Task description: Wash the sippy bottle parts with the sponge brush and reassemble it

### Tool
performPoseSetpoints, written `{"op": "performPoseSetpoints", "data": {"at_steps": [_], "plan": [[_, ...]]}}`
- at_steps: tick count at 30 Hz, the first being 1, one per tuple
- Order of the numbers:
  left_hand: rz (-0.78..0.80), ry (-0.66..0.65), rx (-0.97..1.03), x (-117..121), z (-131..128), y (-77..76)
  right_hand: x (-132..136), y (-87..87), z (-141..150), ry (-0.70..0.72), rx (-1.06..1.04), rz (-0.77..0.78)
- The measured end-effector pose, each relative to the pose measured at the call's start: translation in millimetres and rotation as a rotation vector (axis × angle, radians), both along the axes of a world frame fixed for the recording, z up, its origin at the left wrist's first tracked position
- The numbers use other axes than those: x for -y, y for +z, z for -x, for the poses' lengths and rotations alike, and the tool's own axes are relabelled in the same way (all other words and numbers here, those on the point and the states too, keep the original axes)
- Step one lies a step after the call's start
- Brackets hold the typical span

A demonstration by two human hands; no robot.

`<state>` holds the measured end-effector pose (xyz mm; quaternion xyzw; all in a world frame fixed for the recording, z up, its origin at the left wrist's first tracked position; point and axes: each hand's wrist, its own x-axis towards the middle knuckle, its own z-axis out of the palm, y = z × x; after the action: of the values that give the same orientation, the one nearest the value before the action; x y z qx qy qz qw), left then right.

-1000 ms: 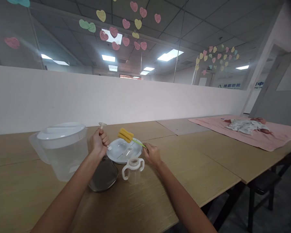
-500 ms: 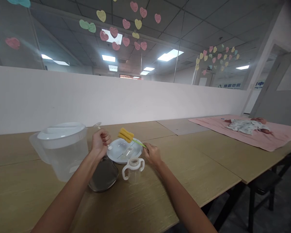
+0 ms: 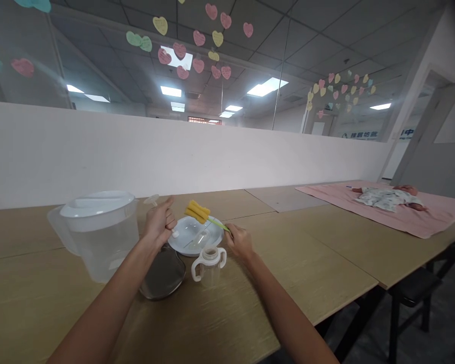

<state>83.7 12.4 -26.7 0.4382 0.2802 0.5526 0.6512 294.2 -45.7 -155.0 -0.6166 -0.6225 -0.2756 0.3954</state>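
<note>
My left hand (image 3: 159, 222) is closed, thumb pointing up, beside the pitcher. A small white knob (image 3: 175, 233) pokes out below its fingers and a clear soft-looking piece (image 3: 151, 200) shows above; the part between them is hidden in the fist. My right hand (image 3: 239, 241) grips the green handle of a bottle brush (image 3: 197, 211), whose yellow sponge head hovers over a white bowl (image 3: 182, 247). Inside the bowl lies a clear rounded piece (image 3: 201, 238). In front stands an uncapped clear baby bottle (image 3: 211, 270) with two white handles.
On the left stands a lidded plastic pitcher (image 3: 100, 237). A dark metal tray (image 3: 163, 275) lies under my left wrist. Far right, a baby doll (image 3: 382, 198) rests on a pink cloth (image 3: 424, 222). A white wall (image 3: 212, 156) runs behind the table, and a black stool (image 3: 415, 288) stands at right.
My left hand has turned slightly, and its thumb now points up. The white knob has shifted a little to the right. The brush and my right hand have hardly moved.
</note>
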Motion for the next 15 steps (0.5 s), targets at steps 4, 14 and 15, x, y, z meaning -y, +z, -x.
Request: {"op": "performPoseSetpoints", "data": {"at_steps": [4,14,15], "plan": [[-0.012,-0.074,-0.084,1.3,-0.9,-1.8,0.4,0.3,0.3,-0.017,-0.004,0.001],[-0.022,0.056,-0.023,-0.2,-0.9,-4.1,0.3,0.6,0.3,-0.007,0.007,0.001],[-0.022,0.063,-0.019,-1.5,-0.5,-5.0,0.3,0.6,0.3,-0.003,0.008,-0.001]]}}
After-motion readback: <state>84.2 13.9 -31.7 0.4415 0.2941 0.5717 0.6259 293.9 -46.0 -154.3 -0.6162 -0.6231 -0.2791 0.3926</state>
